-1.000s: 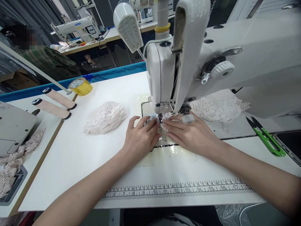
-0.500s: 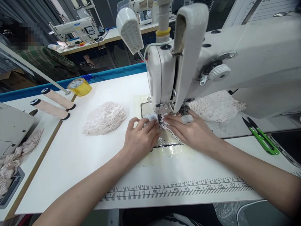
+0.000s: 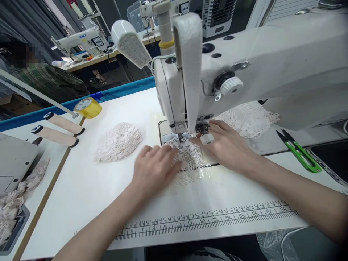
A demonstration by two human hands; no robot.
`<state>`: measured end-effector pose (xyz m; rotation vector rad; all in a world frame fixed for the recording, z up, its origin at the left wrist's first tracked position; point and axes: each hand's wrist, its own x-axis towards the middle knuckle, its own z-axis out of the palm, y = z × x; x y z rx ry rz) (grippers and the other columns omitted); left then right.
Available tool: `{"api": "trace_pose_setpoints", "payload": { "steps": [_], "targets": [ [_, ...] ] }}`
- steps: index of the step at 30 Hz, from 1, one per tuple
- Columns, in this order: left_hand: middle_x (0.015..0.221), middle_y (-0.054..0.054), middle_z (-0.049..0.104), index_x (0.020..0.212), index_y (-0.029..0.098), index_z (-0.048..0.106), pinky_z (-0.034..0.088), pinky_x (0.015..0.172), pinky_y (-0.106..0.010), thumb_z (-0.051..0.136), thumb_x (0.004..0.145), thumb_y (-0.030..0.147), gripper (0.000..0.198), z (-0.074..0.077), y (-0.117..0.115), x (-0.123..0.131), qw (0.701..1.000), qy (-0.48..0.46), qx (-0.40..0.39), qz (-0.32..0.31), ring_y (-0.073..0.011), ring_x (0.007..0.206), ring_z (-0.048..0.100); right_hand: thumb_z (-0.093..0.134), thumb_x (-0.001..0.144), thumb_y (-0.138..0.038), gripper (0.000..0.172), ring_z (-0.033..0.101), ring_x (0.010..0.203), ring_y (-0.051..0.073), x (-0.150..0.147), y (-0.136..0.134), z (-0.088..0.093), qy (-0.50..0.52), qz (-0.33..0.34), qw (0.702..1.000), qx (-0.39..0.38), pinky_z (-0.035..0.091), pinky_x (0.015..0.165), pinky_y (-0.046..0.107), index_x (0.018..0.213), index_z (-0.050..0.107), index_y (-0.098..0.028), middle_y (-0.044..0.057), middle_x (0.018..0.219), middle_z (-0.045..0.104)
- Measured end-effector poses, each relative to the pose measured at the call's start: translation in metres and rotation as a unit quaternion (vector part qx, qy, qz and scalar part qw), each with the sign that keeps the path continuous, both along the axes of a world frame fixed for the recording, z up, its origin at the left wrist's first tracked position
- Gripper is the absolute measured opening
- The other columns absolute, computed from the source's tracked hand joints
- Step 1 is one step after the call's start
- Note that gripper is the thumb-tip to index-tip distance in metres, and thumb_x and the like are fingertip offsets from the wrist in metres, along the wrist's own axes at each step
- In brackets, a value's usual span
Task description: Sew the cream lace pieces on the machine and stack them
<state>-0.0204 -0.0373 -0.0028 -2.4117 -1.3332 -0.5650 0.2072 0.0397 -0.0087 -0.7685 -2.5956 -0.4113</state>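
Observation:
A white lace piece (image 3: 187, 154) lies under the presser foot of the sewing machine (image 3: 187, 72), fanned out towards me and blurred at its near edge. My left hand (image 3: 154, 166), smeared by motion, has curled fingers and its thumb against the left side of the lace. On the other side, my right hand (image 3: 228, 145) reaches beside the needle area, its fingers closed at the lace's right edge. Part of those fingertips is hidden by the white knob (image 3: 207, 138).
Stacked lace (image 3: 119, 142) sits left of the machine, and more lace (image 3: 247, 117) behind my right hand. Green thread snips (image 3: 301, 154) and a phone (image 3: 331, 159) lie at right. Yellow tape (image 3: 91, 108) and thread cones (image 3: 54, 136) stand left. A person (image 3: 51, 81) is beyond.
The lace has spread out towards me from under the presser foot. My left hand has shifted left and nearer me; my right hand stays near the foot. The view has turned slightly.

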Motion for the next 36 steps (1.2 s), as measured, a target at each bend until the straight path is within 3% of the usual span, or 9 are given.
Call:
{"api": "trace_pose_setpoints", "payload": {
  "steps": [2, 4, 7, 9, 11, 15, 18, 24, 36],
  "targets": [
    [0.099, -0.007, 0.07, 0.112, 0.016, 0.065, 0.045, 0.057, -0.03, 0.056, 0.093, 0.038, 0.03, -0.004, -0.004, 0.006, 0.998, 0.008, -0.065, -0.017, -0.0167, 0.074, 0.064, 0.049, 0.08, 0.005, 0.036, 0.062, 0.088, 0.022, 0.0, -0.002, 0.0, -0.002, 0.009, 1.0, 0.001, 0.046, 0.097, 0.041, 0.08, 0.073, -0.02, 0.006, 0.087, 0.07],
    [0.1, -0.008, 0.069, 0.118, 0.016, 0.063, 0.047, 0.056, -0.031, 0.052, 0.094, 0.029, 0.029, -0.007, -0.003, 0.004, 0.995, 0.032, -0.088, 0.026, -0.0186, 0.074, 0.064, 0.048, 0.079, 0.005, 0.035, 0.062, 0.088, 0.022, -0.001, -0.005, 0.001, 0.005, 0.015, 1.0, 0.001, 0.046, 0.098, 0.041, 0.08, 0.073, -0.019, 0.006, 0.086, 0.07],
    [0.111, -0.012, 0.069, 0.119, 0.015, 0.062, 0.052, 0.079, -0.043, 0.048, 0.092, 0.012, 0.031, -0.008, 0.004, -0.008, 0.993, 0.056, -0.04, 0.098, -0.0266, 0.097, 0.066, 0.043, 0.079, 0.007, 0.038, 0.062, 0.084, 0.022, -0.004, -0.012, 0.001, 0.017, 0.036, 0.999, -0.002, 0.045, 0.097, 0.041, 0.082, 0.073, -0.017, 0.006, 0.081, 0.071],
    [0.121, -0.012, 0.066, 0.119, 0.015, 0.062, 0.045, 0.1, -0.051, 0.047, 0.09, 0.007, 0.034, -0.007, 0.007, -0.014, 0.996, 0.041, -0.011, 0.081, -0.0286, 0.114, 0.061, 0.04, 0.08, 0.007, 0.04, 0.062, 0.082, 0.021, -0.007, -0.017, 0.0, 0.023, 0.054, 0.998, -0.005, 0.045, 0.095, 0.04, 0.081, 0.072, -0.017, 0.005, 0.082, 0.072],
    [0.123, -0.01, 0.066, 0.121, 0.015, 0.06, 0.04, 0.108, -0.048, 0.047, 0.09, 0.007, 0.034, -0.008, 0.007, -0.012, 0.999, 0.012, -0.029, 0.021, -0.025, 0.119, 0.059, 0.037, 0.083, 0.006, 0.041, 0.062, 0.083, 0.019, -0.01, -0.02, -0.002, 0.032, 0.066, 0.997, -0.009, 0.045, 0.095, 0.039, 0.083, 0.071, -0.017, 0.005, 0.091, 0.074],
    [0.107, -0.007, 0.07, 0.115, 0.016, 0.063, 0.046, 0.103, -0.04, 0.052, 0.092, 0.016, 0.025, -0.011, 0.002, 0.002, 0.995, -0.035, -0.079, -0.048, -0.0189, 0.101, 0.065, 0.035, 0.087, 0.004, 0.042, 0.064, 0.085, 0.018, -0.013, -0.022, -0.006, 0.059, 0.066, 0.996, -0.019, 0.041, 0.098, 0.037, 0.106, 0.069, -0.014, 0.004, 0.096, 0.074],
    [0.099, -0.006, 0.07, 0.111, 0.016, 0.064, 0.048, 0.099, -0.04, 0.055, 0.092, 0.018, 0.022, -0.012, 0.001, 0.007, 0.993, -0.061, -0.081, -0.064, -0.0173, 0.091, 0.066, 0.036, 0.088, 0.003, 0.04, 0.064, 0.087, 0.018, -0.013, -0.022, -0.008, 0.057, 0.067, 0.996, -0.026, 0.04, 0.099, 0.036, 0.106, 0.069, -0.012, 0.004, 0.095, 0.075],
    [0.122, -0.014, 0.064, 0.126, 0.011, 0.058, 0.047, 0.103, -0.041, 0.054, 0.094, 0.032, 0.038, -0.017, 0.006, 0.004, 0.995, -0.029, -0.081, -0.052, -0.0241, 0.116, 0.059, 0.035, 0.089, 0.002, 0.039, 0.064, 0.092, 0.019, -0.012, -0.02, -0.009, 0.048, 0.064, 0.996, -0.031, 0.04, 0.1, 0.037, 0.102, 0.07, -0.011, 0.006, 0.099, 0.074],
    [0.121, -0.013, 0.067, 0.124, 0.012, 0.062, 0.042, 0.107, -0.048, 0.052, 0.095, 0.038, 0.04, -0.019, 0.001, 0.008, 0.999, 0.041, -0.02, -0.028, -0.0255, 0.116, 0.062, 0.037, 0.086, 0.003, 0.039, 0.064, 0.095, 0.02, -0.009, -0.019, -0.012, 0.02, 0.062, 0.997, -0.038, 0.041, 0.1, 0.038, 0.105, 0.068, -0.012, 0.008, 0.098, 0.073]
  ]
}}
